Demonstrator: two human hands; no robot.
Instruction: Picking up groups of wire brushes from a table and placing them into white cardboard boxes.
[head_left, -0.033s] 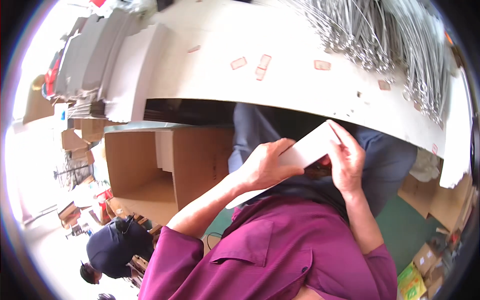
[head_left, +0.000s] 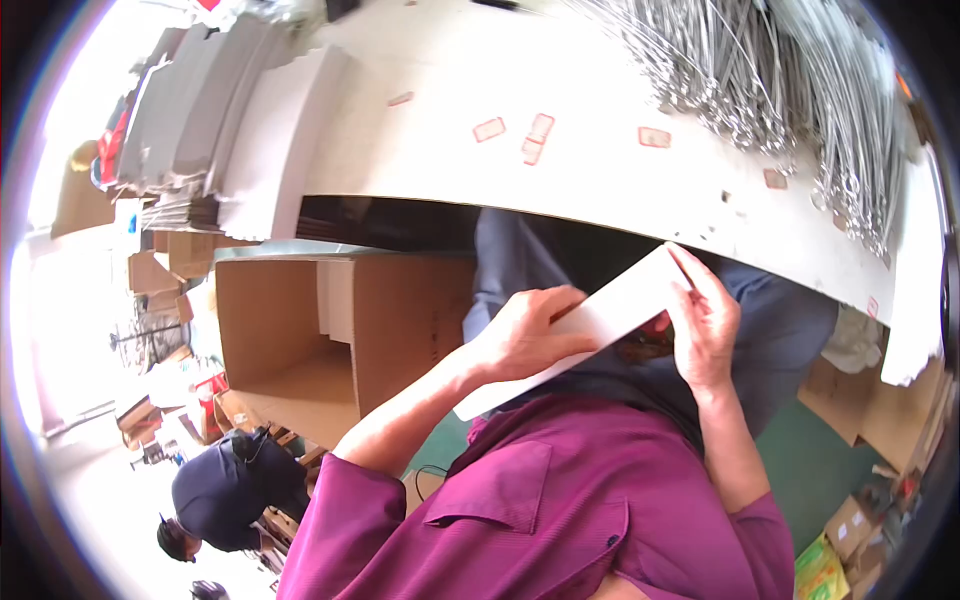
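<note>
A long, narrow white box (head_left: 625, 303) lies slantwise across my lap, just below the table's front edge. My left hand (head_left: 535, 330) wraps round its middle, with the thumb along the near side. At the upper right end, my right hand (head_left: 706, 325) grips the box between thumb and fingers. Under that end, near my right fingers, shows a small reddish-brown patch I cannot make out. The box's lower left end passes beneath my left forearm.
An open cardboard carton (head_left: 365, 330) stands at my left, with white pieces inside. On the white table (head_left: 420, 160) lie small red-edged labels (head_left: 655, 137), stacked white boxes (head_left: 275, 150) at left and bundled metal rods with looped ends (head_left: 740, 90) at right. Another person (head_left: 235, 490) bends at lower left.
The whole view has shifted slightly, so the table and hands sit a little further right. My grip on the white box looks the same.
</note>
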